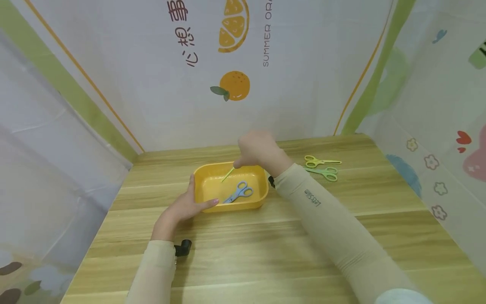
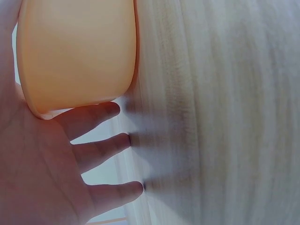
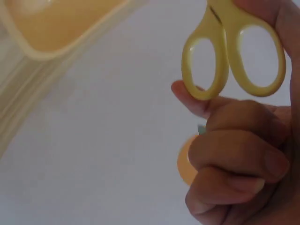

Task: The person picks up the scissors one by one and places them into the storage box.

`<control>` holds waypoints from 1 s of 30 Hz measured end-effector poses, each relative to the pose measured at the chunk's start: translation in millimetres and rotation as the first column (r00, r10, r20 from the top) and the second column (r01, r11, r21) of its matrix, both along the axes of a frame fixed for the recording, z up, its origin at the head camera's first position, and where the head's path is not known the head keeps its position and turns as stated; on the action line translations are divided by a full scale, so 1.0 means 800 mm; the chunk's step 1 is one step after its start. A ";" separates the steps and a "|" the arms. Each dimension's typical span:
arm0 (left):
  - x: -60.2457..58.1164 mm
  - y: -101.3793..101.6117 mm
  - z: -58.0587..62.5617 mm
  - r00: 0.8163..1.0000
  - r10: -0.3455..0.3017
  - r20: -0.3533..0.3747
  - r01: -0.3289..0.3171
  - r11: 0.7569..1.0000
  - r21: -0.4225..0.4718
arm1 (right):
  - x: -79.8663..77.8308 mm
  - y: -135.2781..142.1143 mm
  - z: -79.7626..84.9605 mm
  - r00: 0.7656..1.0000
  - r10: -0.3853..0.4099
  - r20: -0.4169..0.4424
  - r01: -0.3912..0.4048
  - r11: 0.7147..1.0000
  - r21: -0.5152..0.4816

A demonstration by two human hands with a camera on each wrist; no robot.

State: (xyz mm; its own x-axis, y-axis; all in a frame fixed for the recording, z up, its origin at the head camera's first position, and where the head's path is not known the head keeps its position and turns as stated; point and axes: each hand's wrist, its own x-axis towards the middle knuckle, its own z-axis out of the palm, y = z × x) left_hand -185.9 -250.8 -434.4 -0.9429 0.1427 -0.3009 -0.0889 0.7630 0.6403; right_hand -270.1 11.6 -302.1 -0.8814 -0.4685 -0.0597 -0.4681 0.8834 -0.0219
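A yellow tray (image 1: 264,185) stands on the table with blue scissors (image 1: 243,191) lying in it. My left hand (image 1: 184,207) rests against its near left corner, thumb laid over the front rim. Its other fingers (image 2: 101,150) are spread fairly straight beside the outer wall, tips down at the table. Above the tray's far side my right hand (image 1: 258,150) pinches yellow scissors (image 3: 236,21) near the pivot. They slant down into the tray, tip low and to the left. Both finger loops show in the right wrist view, the blades cut off by the frame.
To the right of the tray lie another pair of yellow scissors (image 1: 322,162) and green scissors (image 1: 327,173), partly behind the right wrist. The wooden table (image 1: 243,253) meets a printed cloth (image 1: 182,109) at the back, with more cloth at both sides.
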 end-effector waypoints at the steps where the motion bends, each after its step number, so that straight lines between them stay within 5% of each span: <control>1: 0.000 0.000 0.000 1.000 0.002 0.000 -0.002 1.000 0.001 | -0.002 -0.006 -0.005 1.000 -0.011 0.002 0.011 1.000 0.004; 10: -0.003 -0.002 0.000 1.000 0.000 0.001 0.000 1.000 0.002 | -0.016 -0.048 -0.056 0.999 -0.042 0.009 0.042 0.999 0.015; 19: -0.005 -0.003 -0.002 1.000 0.005 0.007 -0.005 1.000 -0.016 | -0.019 -0.068 -0.063 0.994 -0.042 0.103 0.040 0.999 0.027; 30: -0.004 0.000 -0.004 1.000 0.003 0.017 -0.003 1.000 -0.020 | -0.017 -0.075 -0.084 0.993 -0.042 0.112 0.041 0.999 0.015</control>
State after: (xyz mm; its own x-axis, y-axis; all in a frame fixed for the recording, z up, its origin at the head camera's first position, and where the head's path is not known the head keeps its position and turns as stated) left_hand -188.7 -251.0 -437.8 -0.9380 0.1338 -0.3197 -0.1020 0.7751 0.6236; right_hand -283.6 -48.6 -369.4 -0.8873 -0.4304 -0.1655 -0.4264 0.9025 -0.0607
